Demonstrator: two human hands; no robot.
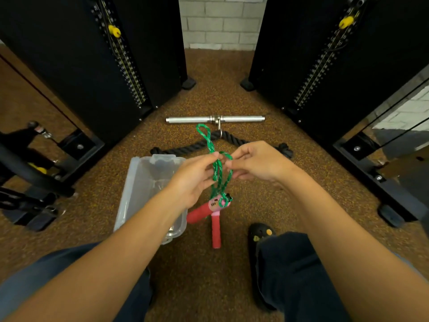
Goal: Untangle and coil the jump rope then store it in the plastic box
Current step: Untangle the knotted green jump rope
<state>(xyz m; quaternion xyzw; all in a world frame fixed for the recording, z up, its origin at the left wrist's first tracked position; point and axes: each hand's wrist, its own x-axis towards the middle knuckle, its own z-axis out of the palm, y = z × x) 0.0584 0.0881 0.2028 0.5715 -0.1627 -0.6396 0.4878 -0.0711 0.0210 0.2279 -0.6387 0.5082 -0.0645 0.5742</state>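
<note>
A green braided jump rope (218, 169) hangs bunched between both hands, with one loop sticking up past my fingers. Its two red handles (216, 231) dangle below, close to the floor beside the box. My left hand (197, 177) pinches the strands from the left. My right hand (253, 162) pinches the same bundle from the right, fingertips almost touching the left ones. The clear plastic box (130, 194) stands open on the floor under my left forearm, which hides part of its right side.
A steel bar (216, 119) and a black thick rope attachment (181, 148) lie on the brown speckled floor beyond my hands. Black weight-stack towers (92, 66) rise left and right. My black shoe (261, 233) rests at lower right.
</note>
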